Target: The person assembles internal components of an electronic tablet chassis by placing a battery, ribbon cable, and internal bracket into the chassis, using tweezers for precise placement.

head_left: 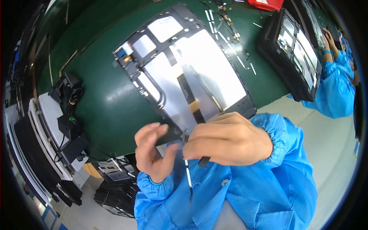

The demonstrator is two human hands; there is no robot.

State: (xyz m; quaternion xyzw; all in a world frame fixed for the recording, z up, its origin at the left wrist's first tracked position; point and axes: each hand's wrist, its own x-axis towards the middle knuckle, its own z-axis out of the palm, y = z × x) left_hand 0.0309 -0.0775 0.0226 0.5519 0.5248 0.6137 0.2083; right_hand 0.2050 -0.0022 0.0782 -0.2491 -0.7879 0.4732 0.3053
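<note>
In front of me on the green table lies a tablet-like device frame [235, 90] with shiny silver panels and a black and gold strip down its middle. My right hand [232, 138] is closed over its near edge. From that hand's fingertips hangs a thin white strip with black ends [188, 174]. A slim tool with a brass-coloured tip [217, 104] sticks out past the knuckles of the same hand. A dark flat end [204, 161] shows below it; whether both are one tool is hidden. My left hand [153, 151] is near the strip, fingers apart and somewhat blurred, holding nothing I can see.
Several loose white strips [240, 61] and thin cables lie beyond the frame. A black tray with similar frames [289, 53] stands at right, near another person's blue sleeve [331, 88]. Black adapters [71, 132] and stacked panels [42, 142] are at left. A red container [267, 4] sits at the back.
</note>
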